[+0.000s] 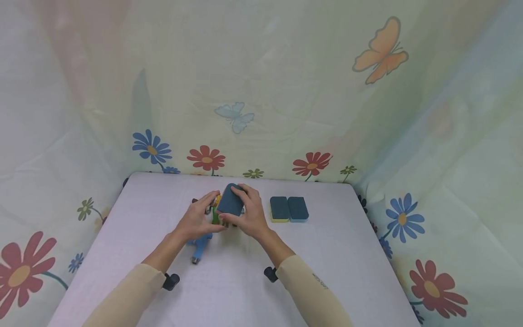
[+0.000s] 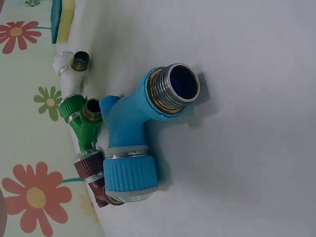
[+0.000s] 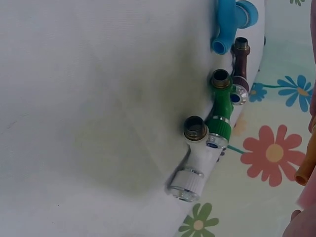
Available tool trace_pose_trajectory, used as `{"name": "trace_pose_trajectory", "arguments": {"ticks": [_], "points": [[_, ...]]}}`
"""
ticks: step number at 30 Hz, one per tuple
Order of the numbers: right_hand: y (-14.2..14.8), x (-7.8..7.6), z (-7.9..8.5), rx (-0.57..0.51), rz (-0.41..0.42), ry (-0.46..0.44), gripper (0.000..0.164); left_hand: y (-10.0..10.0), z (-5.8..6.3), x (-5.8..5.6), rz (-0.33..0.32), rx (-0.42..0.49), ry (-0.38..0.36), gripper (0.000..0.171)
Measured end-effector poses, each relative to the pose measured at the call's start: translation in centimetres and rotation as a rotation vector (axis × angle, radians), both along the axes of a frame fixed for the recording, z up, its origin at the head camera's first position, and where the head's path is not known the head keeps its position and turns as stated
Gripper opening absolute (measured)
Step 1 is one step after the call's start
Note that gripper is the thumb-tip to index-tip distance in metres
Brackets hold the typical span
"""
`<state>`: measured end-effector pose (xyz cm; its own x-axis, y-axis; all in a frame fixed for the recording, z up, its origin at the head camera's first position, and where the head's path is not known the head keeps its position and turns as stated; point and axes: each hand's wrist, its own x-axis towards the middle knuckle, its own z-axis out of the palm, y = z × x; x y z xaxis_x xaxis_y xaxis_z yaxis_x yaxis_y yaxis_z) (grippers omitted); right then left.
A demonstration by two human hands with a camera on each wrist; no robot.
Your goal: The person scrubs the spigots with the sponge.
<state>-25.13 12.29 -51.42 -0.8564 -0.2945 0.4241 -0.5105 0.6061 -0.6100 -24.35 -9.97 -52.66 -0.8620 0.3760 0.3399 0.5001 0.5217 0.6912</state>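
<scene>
The dark blue sponge (image 1: 231,201) is sitting above the surface (image 1: 229,290), in the grip of the right hand (image 1: 252,212). The thumb is pressing its lower edge and the fingers are bending over its upper part, pinching the matte, round-cornered block between them. The left hand (image 1: 195,223) is curving in a wide C just beside it, thumb and fingers standing well apart. An orange piece (image 3: 309,160) with a tubular end is showing between the two hands, but whether the left hand is gripping it, one cannot tell.

Beneath and around the hands, glossy painted fittings are resting on the surface: a blue fitting (image 2: 126,121) with a ribbed knob and a bare threaded metal outlet, then a brown fitting (image 3: 240,65), a green fitting (image 3: 223,104) and a white fitting (image 3: 195,160), similarly branched and lying in a row. To the right, two more sponges (image 1: 279,209) are lying side by side, dark-topped, one showing a yellow lower layer, the other light blue. Behind, a wrinkled floral sheet (image 1: 184,91) is hanging.
</scene>
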Motion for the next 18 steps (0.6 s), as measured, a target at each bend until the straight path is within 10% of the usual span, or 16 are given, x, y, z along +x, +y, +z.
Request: {"name": "trace_pose_trajectory", "arguments": {"ticks": [18], "points": [[0.41,-1.04,0.1,-0.035,-0.13,-0.068,0.083,0.35,-0.45,0.5,-0.044,-0.004,-0.011,0.108]]}}
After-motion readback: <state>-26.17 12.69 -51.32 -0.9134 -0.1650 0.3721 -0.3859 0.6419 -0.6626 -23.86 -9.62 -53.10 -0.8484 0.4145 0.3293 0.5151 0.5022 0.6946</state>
